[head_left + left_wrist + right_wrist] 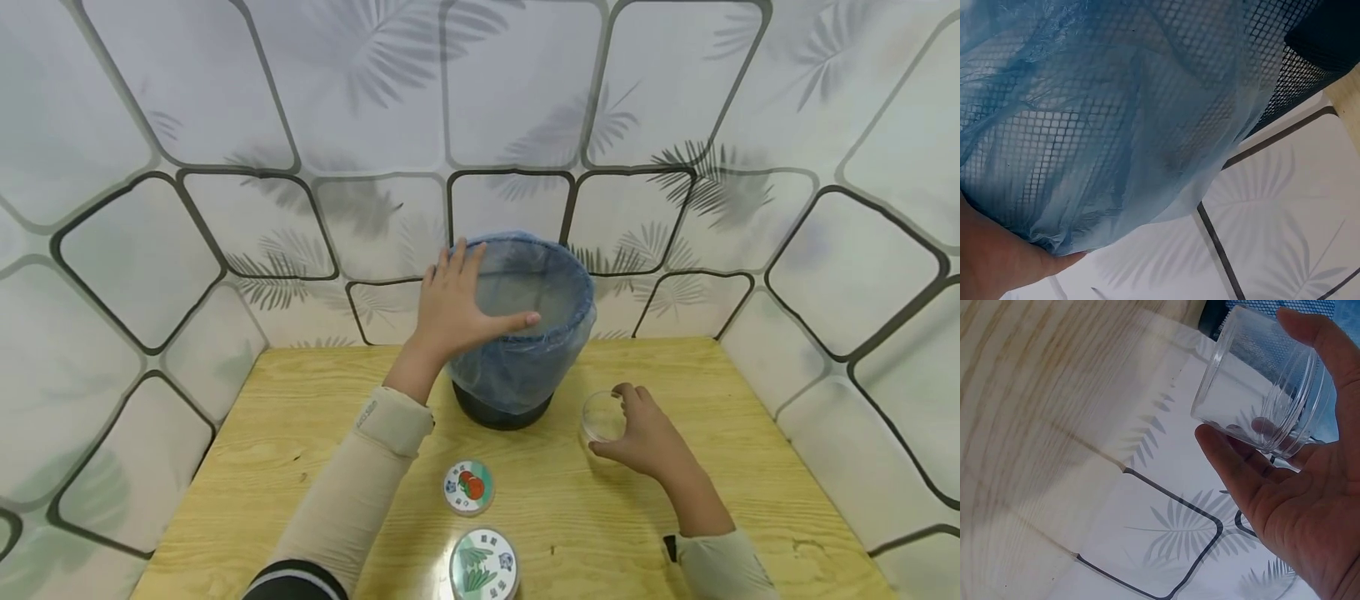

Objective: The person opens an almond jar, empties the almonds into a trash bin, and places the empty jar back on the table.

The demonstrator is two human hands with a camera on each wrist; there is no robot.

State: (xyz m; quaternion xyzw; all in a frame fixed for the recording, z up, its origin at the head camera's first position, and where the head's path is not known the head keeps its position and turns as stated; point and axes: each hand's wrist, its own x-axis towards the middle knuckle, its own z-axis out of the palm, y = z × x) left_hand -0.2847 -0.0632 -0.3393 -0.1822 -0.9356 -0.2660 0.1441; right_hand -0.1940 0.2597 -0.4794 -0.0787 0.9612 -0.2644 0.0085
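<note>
A mesh trash bin [504, 415] stands on the table, lined with a translucent blue plastic bag [517, 371] folded over its rim. Spread fingers of my left hand [453, 308] lie at the bin's left rim, the thumb reaching over the opening. In the left wrist view, part of that hand touches the bag [1116, 150] at its edge. To the right of the bin, my right hand [648, 437] holds a clear, lidless plastic jar [602, 417] between thumb and fingers. The right wrist view shows the jar [1235, 381] from the side, see-through, with its threaded neck towards the palm.
A round lid with a tomato picture [468, 487] lies on the wooden table [315, 425] in front of the bin. Nearer to me is a round container whose lid shows green vegetables [484, 565]. Patterned walls [517, 125] enclose the table's back and sides.
</note>
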